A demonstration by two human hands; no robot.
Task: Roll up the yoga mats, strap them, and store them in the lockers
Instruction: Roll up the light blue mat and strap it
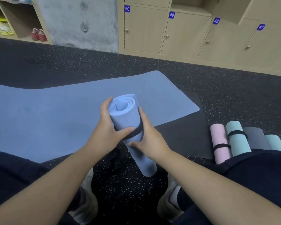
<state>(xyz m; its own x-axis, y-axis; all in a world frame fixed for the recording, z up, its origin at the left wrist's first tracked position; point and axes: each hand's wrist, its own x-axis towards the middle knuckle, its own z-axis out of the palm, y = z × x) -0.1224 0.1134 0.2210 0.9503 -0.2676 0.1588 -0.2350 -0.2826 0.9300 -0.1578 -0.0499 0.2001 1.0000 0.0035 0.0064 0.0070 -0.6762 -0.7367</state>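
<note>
Head view, and from where I'm standing the rolled blue mat [128, 120] is held upright-ish, tilted, its low end down between the person's shoes on the speckled floor [120, 192]. A black strap [135, 133] circles it about midway. The left hand [107, 127] is wrapped around the roll, thumb pressed on the strap, fingers [106, 101] curled round the far side. The right hand [146, 140] lies against the roll's other side with fingers mostly straight, thumb reaching across just under the strap, so more bracing than clenching.

My take: this is the strapping step, nearly done. To do it well I'd keep the left squeeze firm so the coil doesn't loosen, and snug the strap flat and level before letting go.

Beyond the fingers, a second blue mat [55, 114] lies unrolled. Off past the right wrist sit rolled mats, a pink one [220, 143] and a teal one [237, 137] strapped already. The lockers [185, 34] are well beyond, one door open.
</note>
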